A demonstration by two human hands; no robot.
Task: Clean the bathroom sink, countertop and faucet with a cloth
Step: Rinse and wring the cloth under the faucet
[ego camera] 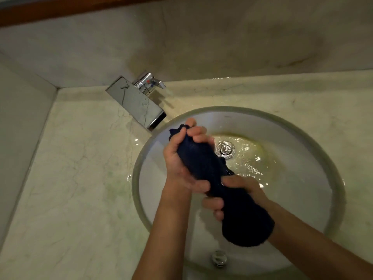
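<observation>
right hand (232, 196) nearest the lens, fingers curled tight round the near part of a dark blue cloth (203, 164). left hand (181, 156) grips the far end, fingers and thumb clamped round it. cloth is rolled into a thick rope running between the two hands, held over the bowl of the sink (161, 199), not touching it as far as i can tell. looks like a wringing step, judged from the opposed grips.

water lies in the bowl around the drain (225, 149), yellowish tint on the basin there. overflow hole (219, 257) at the near wall. faucet (139, 102) on the counter at upper left, spout end near the left hand but apart from it. countertop (70, 168) shows wet patches by the rim and behind the sink.

risks, as judgement:
- uneven twist could leave the cloth sodden, so wiping smears water over the countertop.
- wet grip may slip; cloth would drop into the standing water.
- twisting near the rim could fling drops onto the counter.
- left knuckles could knock the spout corner.
</observation>
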